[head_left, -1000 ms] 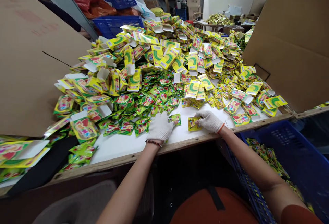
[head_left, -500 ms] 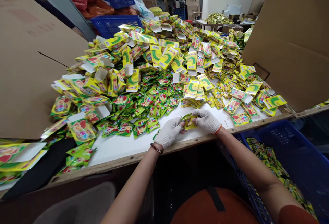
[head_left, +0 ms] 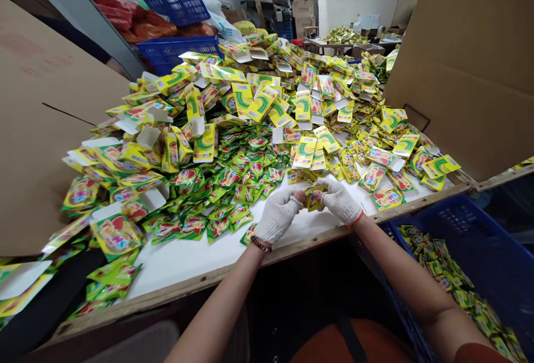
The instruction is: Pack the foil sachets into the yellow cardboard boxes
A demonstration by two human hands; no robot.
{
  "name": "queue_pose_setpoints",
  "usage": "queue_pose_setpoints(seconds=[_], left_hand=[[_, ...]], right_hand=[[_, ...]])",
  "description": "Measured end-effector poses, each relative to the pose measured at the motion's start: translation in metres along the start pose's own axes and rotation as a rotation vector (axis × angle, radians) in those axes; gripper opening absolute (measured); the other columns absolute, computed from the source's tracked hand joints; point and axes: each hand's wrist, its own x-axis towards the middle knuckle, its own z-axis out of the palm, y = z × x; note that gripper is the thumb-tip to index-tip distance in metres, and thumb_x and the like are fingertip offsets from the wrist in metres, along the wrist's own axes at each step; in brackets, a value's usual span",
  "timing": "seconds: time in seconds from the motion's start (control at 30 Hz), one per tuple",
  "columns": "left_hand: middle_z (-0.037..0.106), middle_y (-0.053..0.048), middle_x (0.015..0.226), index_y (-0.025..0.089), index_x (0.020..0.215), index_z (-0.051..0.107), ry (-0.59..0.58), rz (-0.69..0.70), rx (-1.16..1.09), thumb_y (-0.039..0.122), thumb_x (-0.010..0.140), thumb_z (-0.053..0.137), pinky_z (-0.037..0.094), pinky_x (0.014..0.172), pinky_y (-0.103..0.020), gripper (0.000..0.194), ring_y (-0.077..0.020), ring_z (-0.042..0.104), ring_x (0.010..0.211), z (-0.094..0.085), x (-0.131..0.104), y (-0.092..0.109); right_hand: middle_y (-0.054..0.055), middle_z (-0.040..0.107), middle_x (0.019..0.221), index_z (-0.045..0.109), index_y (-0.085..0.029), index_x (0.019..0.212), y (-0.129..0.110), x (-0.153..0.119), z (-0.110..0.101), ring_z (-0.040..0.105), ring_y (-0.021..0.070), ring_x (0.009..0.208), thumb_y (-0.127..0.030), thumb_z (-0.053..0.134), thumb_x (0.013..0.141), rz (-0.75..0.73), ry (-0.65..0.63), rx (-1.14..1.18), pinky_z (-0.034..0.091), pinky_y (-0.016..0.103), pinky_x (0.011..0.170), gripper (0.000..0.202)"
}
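Over the white tabletop (head_left: 175, 260), near its front edge, a small yellow sachet (head_left: 314, 198) is pinched between my two gloved hands. My left hand (head_left: 280, 215), in a white knit glove, has its thumb and fingertips at the sachet's left edge. The thumb and fingers of my right hand (head_left: 340, 202) close on the right side and partly cover it. Just left of my left wrist lies a green sachet (head_left: 248, 234), partly hidden by the glove. Beyond my hands are loose yellow sachets (head_left: 349, 165) and a heap of green sachets (head_left: 233, 177).
Yellow printed boxes (head_left: 261, 102), many with open flaps, are piled high behind the sachets. Cardboard panels (head_left: 454, 74) flank the table. A wooden strip (head_left: 221, 274) edges its front. Below right stands a blue crate (head_left: 484, 252) holding sachets. More blue crates (head_left: 179, 49) are at back left.
The view has shifted slightly, so the table scene sits farther left. The yellow sachet has been tilted between my fingers and shows less of its face. Both hands still hold it.
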Motion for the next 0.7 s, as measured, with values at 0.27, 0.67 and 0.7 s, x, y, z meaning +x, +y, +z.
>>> queue_pose_setpoints(seconds=[0.27, 0.67, 0.7], left_hand=[[0.064, -0.016, 0.110, 0.017, 0.118, 0.052, 0.271, -0.058, 0.688, 0.063, 0.075, 0.060, 0.047, 0.079, -0.037, 0.064, -0.0325, 0.062, 0.099, 0.002, 0.091, 0.035], [0.064, -0.004, 0.091, 0.016, 0.131, 0.039, 0.178, 0.005, -0.366, 0.035, 0.070, 0.063, 0.050, 0.073, -0.028, 0.067, -0.0160, 0.062, 0.080, 0.020, 0.076, 0.022], [0.064, -0.005, 0.093, 0.016, 0.129, 0.042, 0.146, 0.013, -0.476, 0.035, 0.070, 0.064, 0.051, 0.075, -0.028, 0.067, -0.0155, 0.062, 0.082, 0.023, 0.064, 0.019]], right_hand=[[0.001, 0.064, 0.074, 0.053, -0.019, 0.096, 0.000, 0.000, -0.006, 0.060, 0.0114, 0.053, -0.059, 0.067, 0.071, -0.021, 0.279, 0.146, 0.049, 0.020, 0.042, 0.049], [0.002, 0.068, 0.082, 0.054, -0.020, 0.102, 0.002, 0.001, -0.005, 0.059, 0.0099, 0.050, -0.059, 0.079, 0.062, 0.018, 0.148, 0.577, 0.041, 0.017, 0.037, 0.061], [0.003, 0.069, 0.083, 0.055, -0.020, 0.102, 0.001, 0.001, -0.004, 0.060, 0.0107, 0.053, -0.058, 0.079, 0.062, 0.028, 0.099, 0.626, 0.042, 0.017, 0.038, 0.060]])
